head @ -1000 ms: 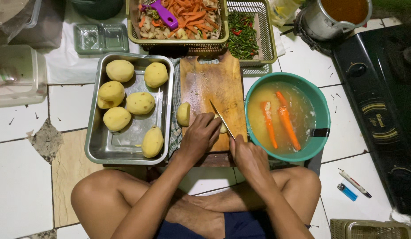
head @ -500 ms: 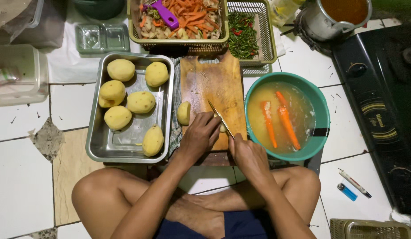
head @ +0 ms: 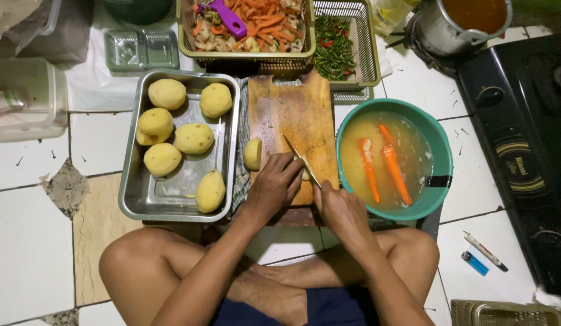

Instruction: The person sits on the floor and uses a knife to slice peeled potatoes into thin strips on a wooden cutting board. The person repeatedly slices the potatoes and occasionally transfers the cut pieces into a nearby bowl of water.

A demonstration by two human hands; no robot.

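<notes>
Potato piece (head: 305, 174) is what both hands work on, mostly hidden under the left hand (head: 273, 187) at the near end of the wooden cutting board (head: 295, 115), which lies on the tiled floor (head: 27, 241) between a steel tray and a green basin.

By size: the black stove (head: 522, 157) fills the right edge. The steel tray (head: 130, 193), left of the board, holds six peeled yellow potatoes (head: 194, 138). The green basin (head: 440, 145), right of the board, holds cloudy yellowish water with two peeled carrots (head: 393, 172) in it. Beyond the board stand a yellow basket of vegetable peelings (head: 259, 27) with a purple peeler (head: 228, 17) on top, and beside it a smaller basket of green chillies (head: 334, 45). A metal pot (head: 452, 24) sits at top right.

A potato half (head: 252, 153) rests on the board's left edge, just beside the left hand. The left grip is curled down over the potato piece, pinning it. The right hand (head: 342, 211) has its grip pressed tight around the handle of a knife (head: 299, 158), whose blade slants up and left across the board, touching the piece. A pen (head: 484, 251) and a blue lighter (head: 474, 263) lie on the floor by the right knee.
</notes>
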